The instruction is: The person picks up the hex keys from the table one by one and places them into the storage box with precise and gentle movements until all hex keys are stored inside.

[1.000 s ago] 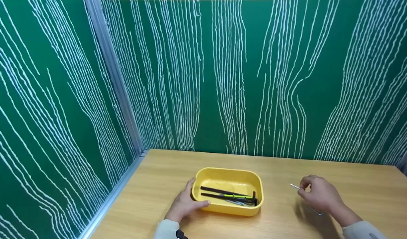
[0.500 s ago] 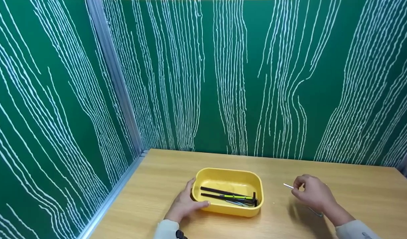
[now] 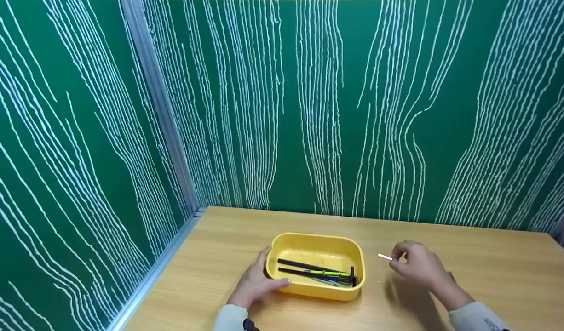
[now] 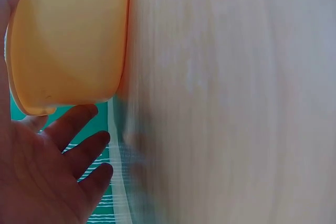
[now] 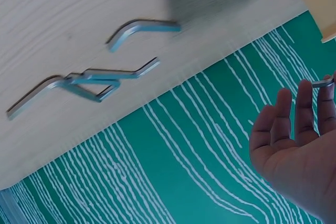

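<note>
My left hand (image 3: 256,280) holds the near left corner of a yellow plastic box (image 3: 319,295), thumb along the front wall and fingers at the left end. In the left wrist view the lower fingers (image 4: 86,153) spread apart below the box. Inside lie long black hex keys (image 3: 305,264), one with a yellow-green band, and thinner silver ones (image 3: 328,281). To the right of the box, above the table, my right hand (image 3: 420,264) pinches a silver hex key (image 3: 384,256) between thumb and forefinger; its tip points left toward the box.
Several silver hex keys (image 5: 139,27) lie on the wooden table (image 3: 236,225), partly behind the right forearm in the head view. Green panels (image 3: 309,115) with white wavy lines stand at the back and left, joined by a metal post (image 3: 164,110).
My right hand has moved left toward the box, carrying the silver hex key. The left hand and the box have stayed in place.
</note>
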{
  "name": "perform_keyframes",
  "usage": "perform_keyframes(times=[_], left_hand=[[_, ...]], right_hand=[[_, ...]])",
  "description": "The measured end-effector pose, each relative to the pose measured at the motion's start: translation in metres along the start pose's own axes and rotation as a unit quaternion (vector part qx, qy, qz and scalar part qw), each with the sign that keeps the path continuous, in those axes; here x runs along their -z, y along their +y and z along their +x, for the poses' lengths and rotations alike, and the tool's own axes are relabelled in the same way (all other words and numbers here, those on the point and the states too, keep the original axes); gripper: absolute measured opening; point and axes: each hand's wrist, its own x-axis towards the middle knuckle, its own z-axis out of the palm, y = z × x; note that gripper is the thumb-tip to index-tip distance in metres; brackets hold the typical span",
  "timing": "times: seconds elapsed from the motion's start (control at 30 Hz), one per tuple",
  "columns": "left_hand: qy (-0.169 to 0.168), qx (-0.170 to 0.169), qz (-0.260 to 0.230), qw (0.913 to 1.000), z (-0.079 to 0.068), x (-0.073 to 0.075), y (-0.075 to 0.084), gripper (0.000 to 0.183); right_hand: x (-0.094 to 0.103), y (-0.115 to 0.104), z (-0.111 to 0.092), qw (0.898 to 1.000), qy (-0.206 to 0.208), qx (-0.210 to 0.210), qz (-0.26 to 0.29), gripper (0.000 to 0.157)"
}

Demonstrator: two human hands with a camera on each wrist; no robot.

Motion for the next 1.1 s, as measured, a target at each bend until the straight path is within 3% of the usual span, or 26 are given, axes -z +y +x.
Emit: perform_keyframes(times=[0.43, 0.7, 1.1], left_hand=[[-0.008, 0.015, -0.019, 0.9997, -0.002, 0.003, -0.001, 0.106], [0.004, -0.004, -0.001, 1.0, -0.001, 0.003, -0.002, 0.11], [-0.002, 0.014, -0.014, 0.9998, -0.002, 0.001, 0.003, 0.108]], right_hand=[[-0.021, -0.031, 0.009, 1.0, -0.01, 0.014, 0.021, 0.009], [-0.029, -0.05, 0.011, 0.999, -0.009, 0.017, 0.033, 0.011], [-0.04, -0.062, 0.018, 0.999, -0.025, 0.017, 0.045, 0.012]])
